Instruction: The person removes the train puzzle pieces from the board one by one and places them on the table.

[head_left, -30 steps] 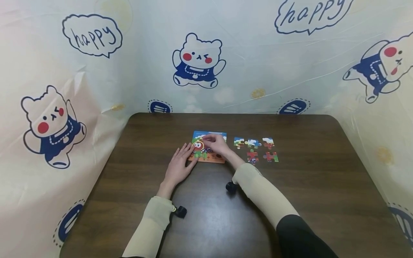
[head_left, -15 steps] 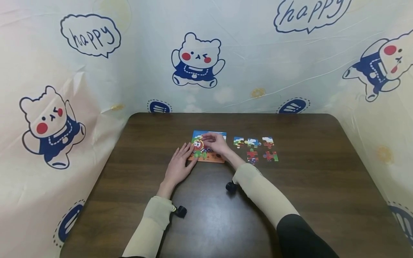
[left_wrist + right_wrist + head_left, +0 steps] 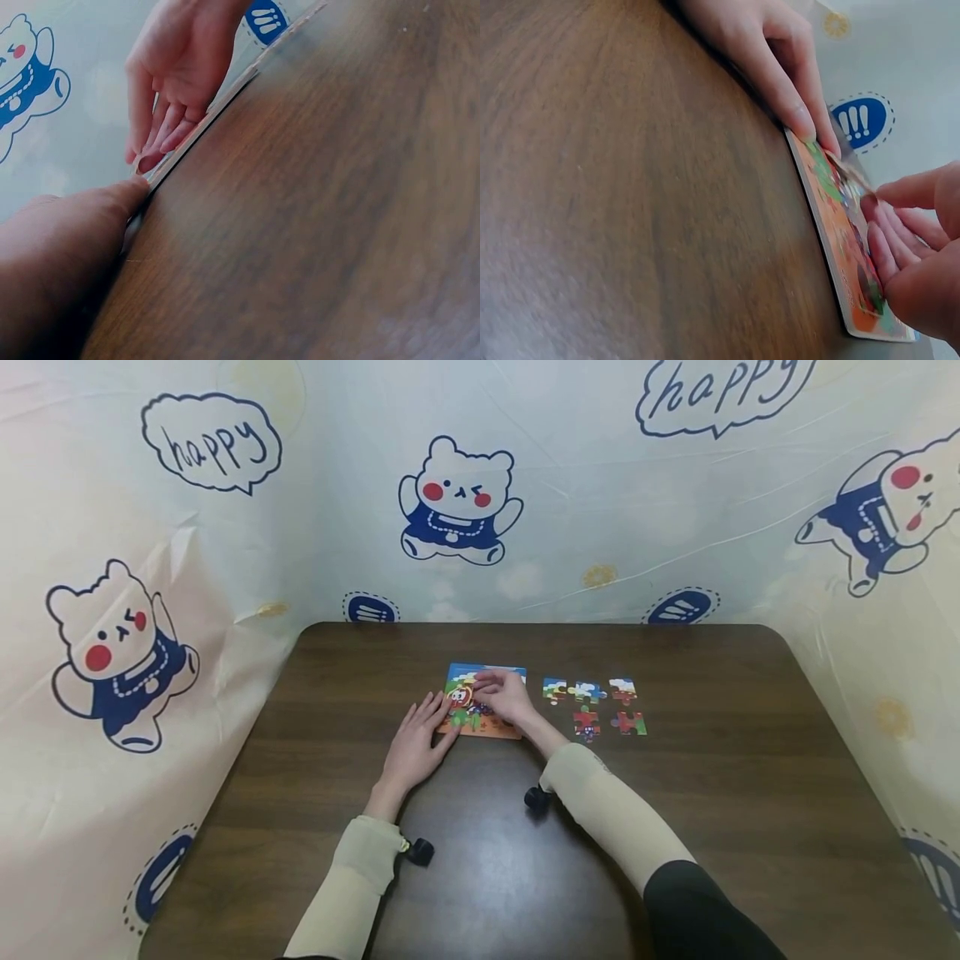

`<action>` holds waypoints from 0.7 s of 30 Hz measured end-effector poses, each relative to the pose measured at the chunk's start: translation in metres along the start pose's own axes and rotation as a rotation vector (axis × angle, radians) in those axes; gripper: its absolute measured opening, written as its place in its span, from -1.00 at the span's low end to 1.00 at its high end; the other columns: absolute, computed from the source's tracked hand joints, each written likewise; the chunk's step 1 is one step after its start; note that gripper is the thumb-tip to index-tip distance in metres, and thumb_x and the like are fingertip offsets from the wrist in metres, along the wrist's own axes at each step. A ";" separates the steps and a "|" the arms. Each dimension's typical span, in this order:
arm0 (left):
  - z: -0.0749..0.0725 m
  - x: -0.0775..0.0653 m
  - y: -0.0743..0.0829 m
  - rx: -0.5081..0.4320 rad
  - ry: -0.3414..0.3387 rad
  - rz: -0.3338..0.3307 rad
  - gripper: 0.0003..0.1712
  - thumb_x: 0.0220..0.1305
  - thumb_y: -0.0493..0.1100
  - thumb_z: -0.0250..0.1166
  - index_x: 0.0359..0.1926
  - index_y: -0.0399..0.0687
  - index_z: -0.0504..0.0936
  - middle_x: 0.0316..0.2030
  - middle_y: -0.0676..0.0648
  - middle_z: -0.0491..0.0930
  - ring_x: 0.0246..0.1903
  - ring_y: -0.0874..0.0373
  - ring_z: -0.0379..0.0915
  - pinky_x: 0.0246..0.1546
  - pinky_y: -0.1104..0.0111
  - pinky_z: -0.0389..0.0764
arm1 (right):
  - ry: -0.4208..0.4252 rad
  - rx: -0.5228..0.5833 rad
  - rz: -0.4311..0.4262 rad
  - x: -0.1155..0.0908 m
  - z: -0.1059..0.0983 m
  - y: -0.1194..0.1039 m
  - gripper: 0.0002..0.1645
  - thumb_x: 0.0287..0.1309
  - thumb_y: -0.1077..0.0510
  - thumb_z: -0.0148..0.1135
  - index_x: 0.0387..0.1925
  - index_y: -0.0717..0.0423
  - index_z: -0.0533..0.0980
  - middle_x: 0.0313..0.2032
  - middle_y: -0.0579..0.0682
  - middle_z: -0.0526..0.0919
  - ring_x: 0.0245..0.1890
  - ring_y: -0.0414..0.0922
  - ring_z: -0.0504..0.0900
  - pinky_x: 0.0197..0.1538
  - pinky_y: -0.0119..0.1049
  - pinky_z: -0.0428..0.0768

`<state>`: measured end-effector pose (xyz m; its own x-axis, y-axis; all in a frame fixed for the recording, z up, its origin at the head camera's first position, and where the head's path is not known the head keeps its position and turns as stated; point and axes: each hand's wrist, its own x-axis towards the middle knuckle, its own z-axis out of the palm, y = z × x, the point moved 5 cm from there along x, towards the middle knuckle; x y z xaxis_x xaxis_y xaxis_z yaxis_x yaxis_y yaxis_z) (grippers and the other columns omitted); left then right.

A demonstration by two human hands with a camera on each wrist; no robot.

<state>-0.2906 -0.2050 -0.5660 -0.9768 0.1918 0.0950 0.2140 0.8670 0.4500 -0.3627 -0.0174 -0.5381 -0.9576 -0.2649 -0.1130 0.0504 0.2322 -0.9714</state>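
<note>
A printed bear with red cheeks decorates the pale backdrop, well to the left of a picture puzzle board that lies flat on a dark wooden desk. Nearer the board, a cream sleeve with a small black device at its cuff leads up to a person's left hand, its fingers extended and resting on the board's left side, the thumb at the near edge. The board itself shows a blue band along its far edge, a round red character at left and orange along its near edge. Above it, the right hand holds a thin puzzle piece in a pinch, tilted, close to the left fingertips; its printed face cannot be made out. To the right of the board lie five loose puzzle pieces: a blue-and-yellow one nearest, a blue-and-white one just beside it, and a red one with a white-and-blue top; closer to the person lie a mostly red one and a red-and-green one.
</note>
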 end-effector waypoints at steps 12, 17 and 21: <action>-0.001 0.001 -0.001 -0.002 -0.010 -0.007 -0.19 0.65 0.26 0.21 0.70 0.03 0.30 0.73 -0.08 0.22 0.78 -0.04 -0.01 0.82 -0.04 -0.04 | -0.011 -0.027 -0.025 0.000 0.002 -0.001 -0.52 0.48 0.36 0.34 0.37 0.32 0.60 0.28 0.28 0.74 0.26 0.17 0.77 0.35 -0.02 0.76; 0.000 0.000 -0.001 -0.009 -0.020 -0.010 -0.19 0.66 0.27 0.19 0.70 0.02 0.31 0.73 -0.08 0.21 0.78 -0.04 -0.02 0.82 -0.04 -0.05 | 0.012 -0.028 -0.038 0.000 0.001 0.001 -0.59 0.48 0.36 0.35 0.29 0.30 0.65 0.23 0.27 0.77 0.22 0.16 0.80 0.35 -0.02 0.76; 0.001 0.001 -0.002 -0.007 -0.020 -0.011 -0.19 0.66 0.27 0.19 0.70 0.02 0.31 0.73 -0.08 0.21 0.78 -0.04 -0.03 0.82 -0.04 -0.06 | 0.037 -0.026 -0.055 0.000 0.001 0.002 -0.63 0.47 0.36 0.36 0.24 0.28 0.68 0.21 0.25 0.79 0.18 0.14 0.83 0.34 -0.03 0.76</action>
<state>-0.2917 -0.2062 -0.5680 -0.9789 0.1914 0.0721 0.2030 0.8659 0.4572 -0.3620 -0.0178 -0.5403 -0.9687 -0.2429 -0.0512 -0.0096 0.2426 -0.9701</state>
